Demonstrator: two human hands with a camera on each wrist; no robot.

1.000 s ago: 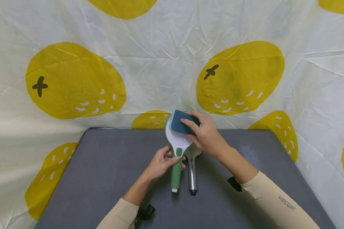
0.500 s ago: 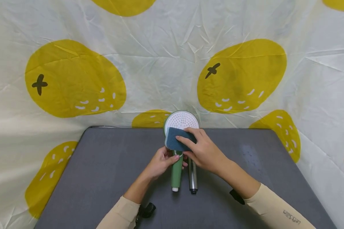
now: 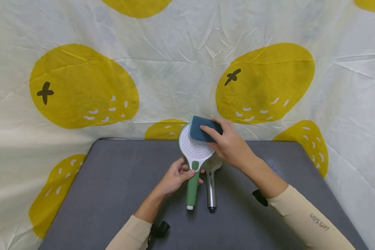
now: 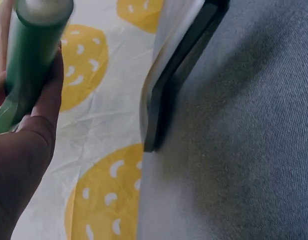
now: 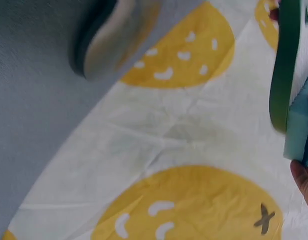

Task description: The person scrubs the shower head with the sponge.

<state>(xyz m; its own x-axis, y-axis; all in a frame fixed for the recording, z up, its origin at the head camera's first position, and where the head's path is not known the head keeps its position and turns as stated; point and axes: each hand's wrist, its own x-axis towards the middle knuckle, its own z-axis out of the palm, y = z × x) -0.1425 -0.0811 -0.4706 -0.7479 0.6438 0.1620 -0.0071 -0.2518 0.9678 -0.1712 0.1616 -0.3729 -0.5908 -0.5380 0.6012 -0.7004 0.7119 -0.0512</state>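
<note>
In the head view my left hand [image 3: 174, 177] grips a green shower head [image 3: 192, 191] by its handle, thumb on the front. Its round white nozzle face [image 3: 195, 148] points toward me, held up off the table. My right hand [image 3: 232, 142] pinches a blue sponge [image 3: 203, 128] against the upper right part of that face, hiding some of it. The right wrist view shows the sponge's light blue layer [image 5: 296, 131] against the white face, with the dark layer under the fingers. Seen from the left wrist, the green handle [image 4: 31, 55] lies within the curled fingers.
A second, chrome shower head [image 3: 211, 189] lies on the grey table [image 3: 128, 194], just right of the green one, its head partly covered by it. Behind the table hangs a white cloth [image 3: 175, 86] with yellow fruit prints. Dark straps [image 3: 160, 229] sit at both wrists.
My right hand moved the sponge down over the lower part of the nozzle face, then back up to its upper right. The left hand kept its grip nearly still.
</note>
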